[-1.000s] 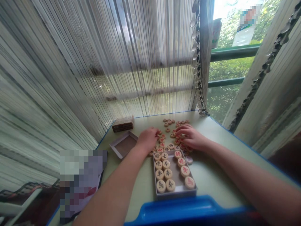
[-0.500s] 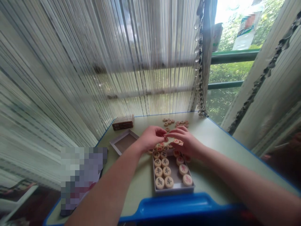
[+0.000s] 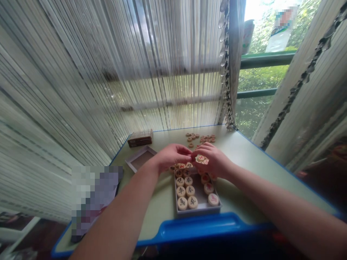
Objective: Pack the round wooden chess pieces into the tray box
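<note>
My left hand [image 3: 175, 156] is closed in a pinch above the far end of a shallow box [image 3: 199, 206]. Its fingertips meet those of my right hand [image 3: 214, 159], which is curled with thumb and fingers bent round. A xiangqi piece is pinched between the two hands, mostly hidden by fingers. Inside the box, black-marked xiangqi pieces [image 3: 192, 202] fill two columns at the left, and red-marked pieces [image 3: 213, 199] line the right side, with bare box floor between. More loose pieces [image 3: 201, 158] lie beyond the box, partly behind my hands.
Loose pieces [image 3: 207, 138] are scattered at the table's far side. The box lid [image 3: 141, 159] lies left of my left hand, with a stacked brown box [image 3: 140, 138] behind it. A blurred-out dark item [image 3: 97, 202] sits at the left edge. Blue trim [image 3: 200, 225] borders the table.
My right hand has closed in from spread fingers to meet my left fingertips at the piece. The whole view has shifted slightly.
</note>
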### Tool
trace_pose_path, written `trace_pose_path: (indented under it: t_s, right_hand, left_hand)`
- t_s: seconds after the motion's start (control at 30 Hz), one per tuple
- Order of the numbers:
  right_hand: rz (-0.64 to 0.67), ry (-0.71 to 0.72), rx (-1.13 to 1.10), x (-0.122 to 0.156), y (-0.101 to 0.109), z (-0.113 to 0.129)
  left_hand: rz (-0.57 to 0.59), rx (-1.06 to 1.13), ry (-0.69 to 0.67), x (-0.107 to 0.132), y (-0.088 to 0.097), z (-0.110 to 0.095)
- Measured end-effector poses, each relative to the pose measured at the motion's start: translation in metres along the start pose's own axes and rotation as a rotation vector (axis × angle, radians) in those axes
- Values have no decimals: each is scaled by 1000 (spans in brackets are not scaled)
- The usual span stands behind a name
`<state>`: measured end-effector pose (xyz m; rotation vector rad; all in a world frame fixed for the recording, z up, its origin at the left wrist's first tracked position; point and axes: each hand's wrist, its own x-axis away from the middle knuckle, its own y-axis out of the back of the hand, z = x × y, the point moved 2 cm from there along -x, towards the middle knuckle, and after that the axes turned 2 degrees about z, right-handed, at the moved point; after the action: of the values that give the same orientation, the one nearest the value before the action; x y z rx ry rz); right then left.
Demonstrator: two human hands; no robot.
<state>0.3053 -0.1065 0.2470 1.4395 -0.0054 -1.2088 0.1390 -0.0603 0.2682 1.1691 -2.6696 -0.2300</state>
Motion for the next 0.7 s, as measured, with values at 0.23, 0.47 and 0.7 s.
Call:
trace_pose_path:
  t_s: [0.23,0.47,0.7]
  right_hand:
    - [129,-74,33,0,-1,8]
    - [258,-234,24,-2,-2,15]
    - [445,-181,-12,-1,5,25]
  left_hand:
    - [-137,-54,-18,-3,13,1]
    - [-400,122,-94,-9,23,6]
    - [-391,123,-109,-5,18,-1]
